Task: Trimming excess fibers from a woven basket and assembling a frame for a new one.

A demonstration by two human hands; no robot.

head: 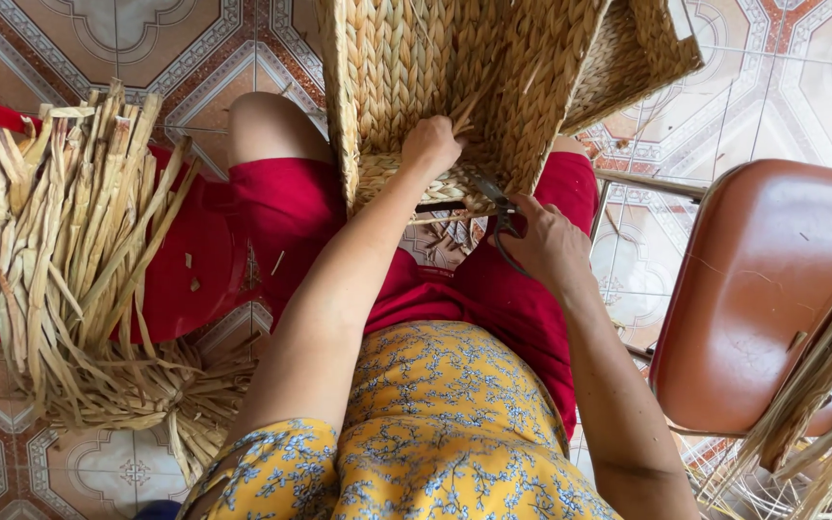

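- Head view is directed down onto a seated person's lap, where a woven basket point(455, 87) of braided plant fibre is rested on the knees, near the top centre of the frame.
- The left hand point(430, 144) is closed over the near rim of the basket, with the fingers curled around the braided edge.
- The right hand point(546, 246) is closed around the handles of a pair of dark scissors point(498, 207), just right of the left hand; the blades are pointed at the loose fibre ends on the basket's near edge.
- How far the blades are parted cannot be told, as they are partly hidden by the weave.
- A bundle of dried fibre strips point(79, 270) is laid on a red plastic stool point(199, 265) at the left, well apart from both hands.
- A brown chair point(772, 289) is placed at the right, with more dried strips point(820, 404) draped over its near right corner.
- Risk: a structural braid strand may be cut along with a stray end, since the blades are held against the weave itself.
- Risk: the left fingertips may be nicked, as they are held near the cutting point.
- Risk: the basket may be tipped off the knees if the left grip is relaxed.
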